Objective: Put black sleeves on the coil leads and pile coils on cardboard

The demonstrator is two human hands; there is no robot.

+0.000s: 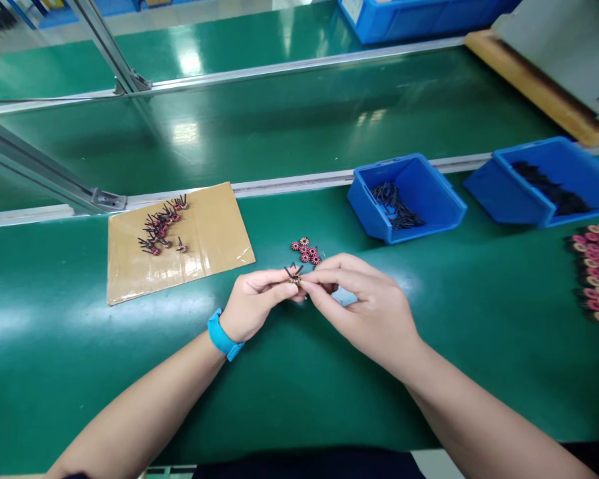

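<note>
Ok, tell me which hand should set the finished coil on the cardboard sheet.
Probably the left hand: the cardboard sheet lies on its side, while the right hand would have to cross over. Both pinch the coil.

No legible text, label or number anywhere.

Bench top [54, 346] glossy green, rails silver. Bins [424, 199] bright blue with black sleeves [397, 206] inside; coils [307, 251] red/pink with copper, black leads on the ones lying on the tan card [204, 246]. Wristband [222, 334] light blue.
</note>
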